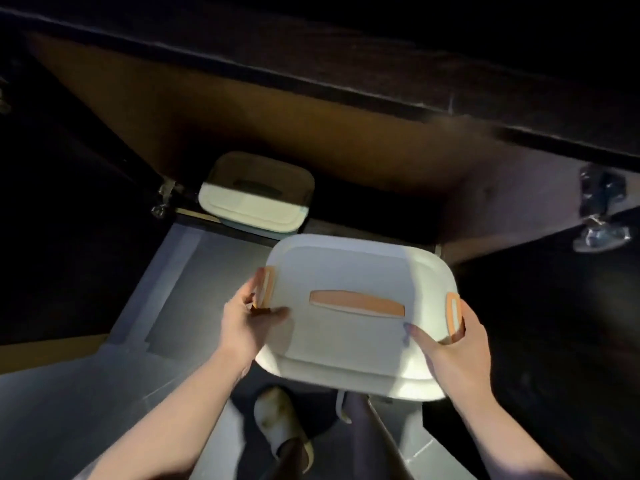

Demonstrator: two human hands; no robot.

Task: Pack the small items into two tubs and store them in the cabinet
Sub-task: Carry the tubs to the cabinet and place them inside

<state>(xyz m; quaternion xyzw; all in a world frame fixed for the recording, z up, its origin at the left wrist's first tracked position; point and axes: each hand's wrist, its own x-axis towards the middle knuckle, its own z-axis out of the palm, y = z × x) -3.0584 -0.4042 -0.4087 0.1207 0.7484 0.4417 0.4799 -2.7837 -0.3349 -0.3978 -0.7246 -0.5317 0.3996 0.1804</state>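
I hold a white lidded tub (349, 271) with an orange handle and orange side clasps in front of the open cabinet (277, 133), above the floor. My left hand (247, 315) grips its left side at the clasp. My right hand (453, 351) grips its right side, thumb on the lid. A second white tub (256, 199) with a dark handle sits on the cabinet's bottom shelf at the left, half in shadow, with its near edge at the shelf's front.
The cabinet's dark doors stand open at the left (69, 237) and right (540, 306), a metal hinge (601, 216) on the right one. The counter edge (346, 81) overhangs above. My slippered foot (280, 424) stands on the grey floor below the tub.
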